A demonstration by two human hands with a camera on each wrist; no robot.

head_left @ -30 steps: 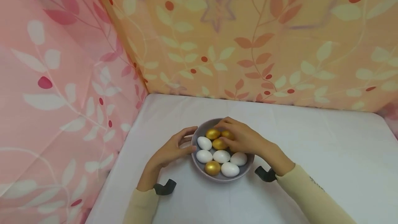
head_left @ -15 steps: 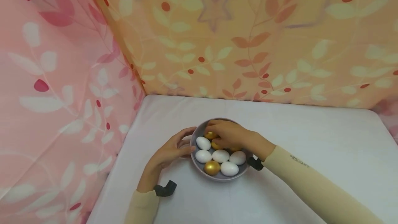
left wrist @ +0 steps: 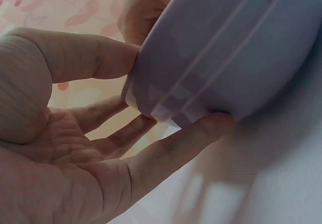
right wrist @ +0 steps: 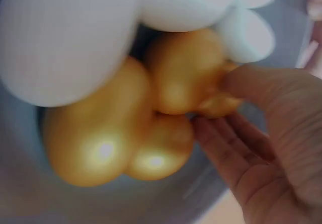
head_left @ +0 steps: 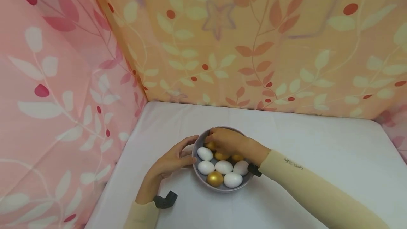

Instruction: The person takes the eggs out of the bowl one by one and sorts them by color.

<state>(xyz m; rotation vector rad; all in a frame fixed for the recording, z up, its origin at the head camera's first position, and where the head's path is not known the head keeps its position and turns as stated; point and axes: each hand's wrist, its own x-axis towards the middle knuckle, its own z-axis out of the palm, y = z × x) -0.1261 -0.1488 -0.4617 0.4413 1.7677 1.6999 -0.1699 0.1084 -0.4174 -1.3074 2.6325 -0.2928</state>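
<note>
A lavender-grey bowl (head_left: 197,180) on the white-covered table holds several white eggs (head_left: 223,167) and several golden eggs (head_left: 214,179). My left hand (head_left: 170,160) stands at the bowl's left side; in the left wrist view its spread fingers (left wrist: 201,131) touch the bowl's outside wall (left wrist: 241,58). My right hand (head_left: 229,142) reaches into the bowl's far part. Its thumb and fingers pinch a golden egg (right wrist: 220,105), mostly hidden by the thumb in the right wrist view. Other golden eggs (right wrist: 100,133) lie right beside it.
White cloth covers the table (head_left: 302,144). An orange leaf-patterned curtain (head_left: 254,45) hangs behind it, and a pink one (head_left: 63,80) along the left. Dark curved pieces (head_left: 166,200) sit at both wrists.
My right hand has moved left within the bowl, from over the right-hand golden eggs to the one at the far left, and its fingers now close on it. My left hand stays beside the bowl.
</note>
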